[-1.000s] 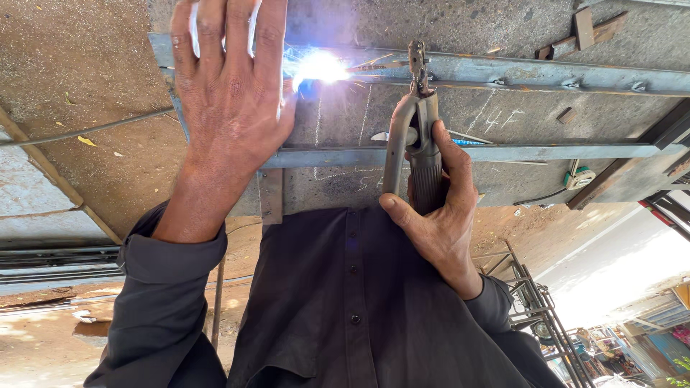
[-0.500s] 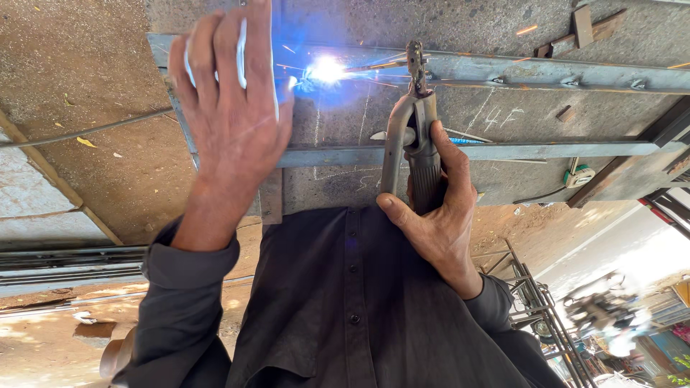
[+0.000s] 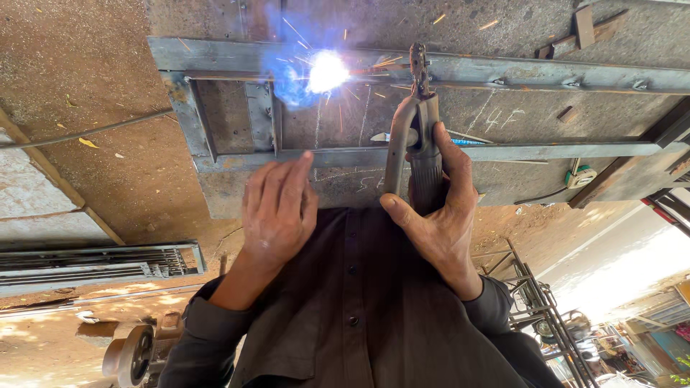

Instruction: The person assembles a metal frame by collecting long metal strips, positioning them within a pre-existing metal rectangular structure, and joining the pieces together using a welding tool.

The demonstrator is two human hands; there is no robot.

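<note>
My right hand is closed around a grey welding electrode holder that stands upright over a steel frame. The holder's rod reaches left to a bright white-blue arc on the frame's top bar, and sparks fly from it. My left hand holds nothing; its fingers lie flat and close together, back up, just below the frame's lower bar. The frame lies on a rusty metal sheet marked with chalk.
A tape measure lies at the sheet's right edge. To the left, a metal grille rests on the dirt ground and a thin rod runs across it. A round motor-like part sits bottom left, with metal racks at right.
My left hand has dropped from beside the arc down to the frame's lower bar, uncovering the arc. My right hand keeps hold of the holder, and the arc has moved slightly right along the bar.
</note>
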